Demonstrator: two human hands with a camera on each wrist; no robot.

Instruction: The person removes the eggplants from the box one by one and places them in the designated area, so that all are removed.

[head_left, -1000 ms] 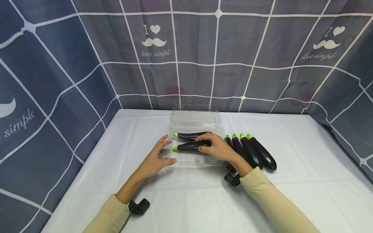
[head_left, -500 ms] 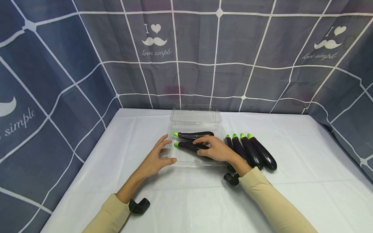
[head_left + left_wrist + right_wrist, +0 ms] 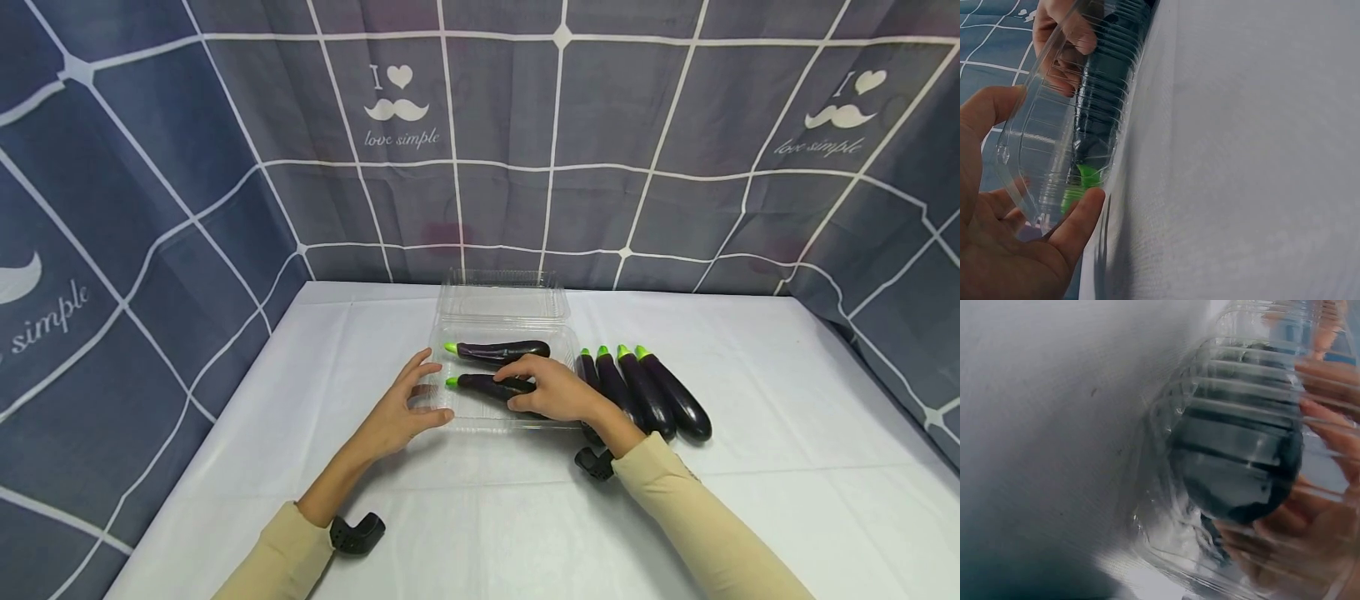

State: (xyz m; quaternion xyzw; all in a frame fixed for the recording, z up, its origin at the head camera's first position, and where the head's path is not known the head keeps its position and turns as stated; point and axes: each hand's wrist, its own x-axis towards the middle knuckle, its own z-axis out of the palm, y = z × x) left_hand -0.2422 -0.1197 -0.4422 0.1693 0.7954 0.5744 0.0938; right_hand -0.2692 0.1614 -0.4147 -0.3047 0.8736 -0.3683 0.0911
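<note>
A clear plastic clamshell container (image 3: 480, 408) lies on the white table with its lid (image 3: 502, 302) folded back. Two eggplants are inside, green stem ends to the left: a rear eggplant (image 3: 495, 351) and a front eggplant (image 3: 476, 383). My right hand (image 3: 551, 387) grips the front one near its middle, thumb on the near side. In the right wrist view the eggplant's round end (image 3: 1235, 469) shows through the ribbed wall. My left hand (image 3: 405, 408) has its fingers spread at the container's left end; in the left wrist view its thumb (image 3: 1082, 225) touches the corner.
Several eggplants (image 3: 648, 392) lie side by side just right of the container, partly behind the right wrist. Black wrist cameras (image 3: 358, 533) stick out from both sleeves. Dark grid-patterned curtains (image 3: 502, 125) stand at the back and sides of the white table (image 3: 420, 525).
My right hand has shifted the front eggplant toward the container's near side, opening a gap from the rear one. My left hand has stayed at the left end.
</note>
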